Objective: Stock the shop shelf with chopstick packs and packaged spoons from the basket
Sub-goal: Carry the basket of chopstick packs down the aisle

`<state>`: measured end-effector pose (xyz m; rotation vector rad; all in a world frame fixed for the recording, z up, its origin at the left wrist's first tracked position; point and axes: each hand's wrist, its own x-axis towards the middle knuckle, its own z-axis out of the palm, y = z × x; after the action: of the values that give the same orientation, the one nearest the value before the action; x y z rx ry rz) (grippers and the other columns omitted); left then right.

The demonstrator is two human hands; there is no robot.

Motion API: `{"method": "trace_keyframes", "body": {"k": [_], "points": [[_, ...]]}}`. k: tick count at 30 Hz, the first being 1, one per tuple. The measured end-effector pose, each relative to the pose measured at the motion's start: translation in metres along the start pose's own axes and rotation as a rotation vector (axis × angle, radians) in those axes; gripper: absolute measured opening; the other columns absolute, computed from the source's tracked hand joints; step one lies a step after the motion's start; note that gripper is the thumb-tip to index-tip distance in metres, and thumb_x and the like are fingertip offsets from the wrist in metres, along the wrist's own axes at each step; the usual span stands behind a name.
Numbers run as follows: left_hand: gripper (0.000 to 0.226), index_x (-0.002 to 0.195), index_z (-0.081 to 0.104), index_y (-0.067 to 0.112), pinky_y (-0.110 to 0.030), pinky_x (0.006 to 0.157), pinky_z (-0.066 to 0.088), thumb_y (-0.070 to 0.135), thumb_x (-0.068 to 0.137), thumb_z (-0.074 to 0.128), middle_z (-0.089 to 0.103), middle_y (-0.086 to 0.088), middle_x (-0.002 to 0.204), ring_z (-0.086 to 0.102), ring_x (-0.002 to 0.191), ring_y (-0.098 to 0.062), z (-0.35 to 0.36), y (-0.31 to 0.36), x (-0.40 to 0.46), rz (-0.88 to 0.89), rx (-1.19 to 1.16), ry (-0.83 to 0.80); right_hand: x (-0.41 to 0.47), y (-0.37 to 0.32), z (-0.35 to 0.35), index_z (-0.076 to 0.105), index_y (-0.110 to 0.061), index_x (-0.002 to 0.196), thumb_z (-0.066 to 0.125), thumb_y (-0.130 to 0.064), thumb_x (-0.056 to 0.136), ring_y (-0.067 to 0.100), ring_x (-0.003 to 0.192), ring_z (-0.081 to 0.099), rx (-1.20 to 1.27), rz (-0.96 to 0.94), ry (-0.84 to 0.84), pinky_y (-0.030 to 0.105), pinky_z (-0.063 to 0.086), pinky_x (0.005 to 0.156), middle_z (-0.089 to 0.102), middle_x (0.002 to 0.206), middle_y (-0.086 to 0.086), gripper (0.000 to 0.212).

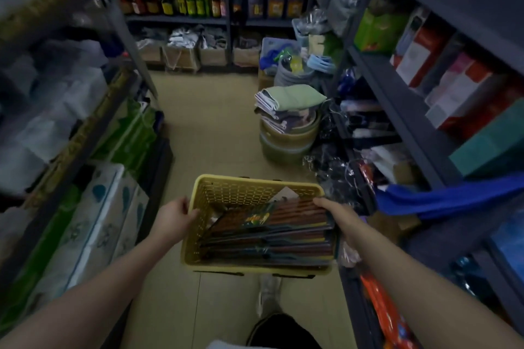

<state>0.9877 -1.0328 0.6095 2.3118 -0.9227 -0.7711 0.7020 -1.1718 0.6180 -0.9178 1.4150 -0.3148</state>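
Landmark: yellow basket (226, 198), held above the aisle floor (215, 127) in front of the person.

Left hand (175, 219): on the basket's left rim, fingers curled over the edge, thumb on the outer wall. Closed grip on the rim.

Right hand (337, 215): at the basket's right rim, fingers reaching in over the top chopstick pack. Whether it clamps the rim, the pack, or both, cannot tell; fingertips are partly hidden.

Chopstick packs (280, 232): stacked flat inside the basket, filling its right and near part, long sides running left-right, slightly fanned. Top pack has a green-yellow label near its middle. A pale card or packet (286, 193) stands against the far wall of the basket; contents unreadable. Spoons not made out.

Shelf (402, 110): dark metal, right of the basket, holding boxes and wrapped goods. A blue cloth (442, 198) hangs off it just right of the basket.

Beyond the basket: stacked tubs (286, 139) topped with folded cloths. Left of the basket: wrapped bulk packs (107, 207). Below the basket: one shoe (268, 292).

Frame blurred at the edges.
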Motion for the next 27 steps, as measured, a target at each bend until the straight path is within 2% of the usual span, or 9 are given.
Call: {"method": "trace_keyframes", "body": {"k": [3,5,6,10,15,21,23,25,27], "points": [[0.012,0.077,0.051,0.019,-0.024,0.053,0.042,0.016,0.086,0.059,0.059,-0.002,0.076,0.059,0.068,-0.013,0.009,0.037,0.071,-0.022,0.025,-0.011,0.062,-0.054,-0.003,0.065,-0.006,0.107,0.064,-0.036,0.083,0.031,0.096,0.065,-0.01,0.03,-0.009,0.036,0.052,0.078,0.069,0.106,0.017,0.039],[0.008,0.082,0.051,0.019,-0.023,0.053,0.04,0.017,0.088,0.057,0.056,0.001,0.075,0.056,0.069,-0.012,0.01,0.065,0.116,-0.024,0.047,-0.029,0.101,-0.095,-0.01,0.066,-0.006,0.107,0.065,-0.035,0.083,0.033,0.1,0.064,-0.019,0.032,-0.014,0.04,0.05,0.091,0.069,0.104,0.016,0.038],[0.006,0.085,0.05,0.018,-0.023,0.055,0.041,0.018,0.088,0.056,0.056,0.001,0.076,0.056,0.07,-0.012,0.009,0.079,0.138,-0.016,0.054,-0.036,0.12,-0.116,-0.013,0.066,-0.006,0.108,0.066,-0.035,0.082,0.032,0.099,0.065,-0.028,0.026,-0.014,0.039,0.05,0.092,0.07,0.104,0.016,0.039],[0.005,0.092,0.053,0.019,-0.027,0.062,0.048,0.02,0.088,0.056,0.059,0.0,0.082,0.061,0.075,-0.014,0.006,0.127,0.228,-0.003,0.027,-0.036,0.193,-0.2,-0.021,0.067,-0.006,0.108,0.072,-0.041,0.075,0.03,0.094,0.068,-0.069,-0.016,-0.004,0.036,0.053,0.086,0.072,0.102,0.015,0.048],[0.007,0.093,0.05,0.016,-0.022,0.055,0.042,0.017,0.089,0.055,0.056,0.0,0.08,0.057,0.072,-0.013,0.007,0.167,0.34,0.006,-0.002,-0.044,0.278,-0.285,-0.013,0.072,-0.009,0.102,0.071,-0.045,0.075,0.031,0.092,0.069,-0.038,0.001,-0.003,0.036,0.054,0.083,0.074,0.099,0.014,0.045],[0.01,0.097,0.051,0.012,-0.026,0.06,0.046,0.016,0.089,0.054,0.059,-0.006,0.087,0.059,0.077,-0.019,-0.001,0.212,0.498,0.103,0.055,-0.179,0.378,-0.357,0.004,0.071,-0.01,0.108,0.07,-0.049,0.073,0.032,0.096,0.068,0.056,0.065,0.051,0.04,0.052,0.09,0.074,0.101,0.013,0.052],[0.012,0.098,0.052,0.009,-0.03,0.065,0.044,0.015,0.088,0.055,0.059,-0.007,0.088,0.058,0.079,-0.023,-0.007,0.238,0.554,0.15,0.124,-0.222,0.398,-0.387,0.012,0.07,-0.011,0.106,0.066,-0.048,0.078,0.03,0.092,0.067,0.107,0.069,0.083,0.036,0.052,0.078,0.073,0.1,0.012,0.046],[0.01,0.094,0.048,0.011,-0.03,0.066,0.041,0.014,0.088,0.055,0.056,-0.006,0.083,0.055,0.078,-0.022,-0.01,0.266,0.603,0.198,0.154,-0.259,0.416,-0.416,0.014,0.067,-0.016,0.095,0.061,-0.045,0.085,0.021,0.08,0.06,0.162,0.032,0.116,0.031,0.044,0.068,0.067,0.093,0.004,0.031],[0.01,0.09,0.044,0.012,-0.029,0.06,0.038,0.014,0.089,0.054,0.051,-0.001,0.074,0.052,0.071,-0.019,-0.006,0.292,0.643,0.229,0.204,-0.287,0.431,-0.44,0.013,0.059,-0.018,0.094,0.058,-0.042,0.088,0.014,0.081,0.051,0.218,0.033,0.172,0.03,0.038,0.077,0.057,0.088,-0.005,0.025]]}}
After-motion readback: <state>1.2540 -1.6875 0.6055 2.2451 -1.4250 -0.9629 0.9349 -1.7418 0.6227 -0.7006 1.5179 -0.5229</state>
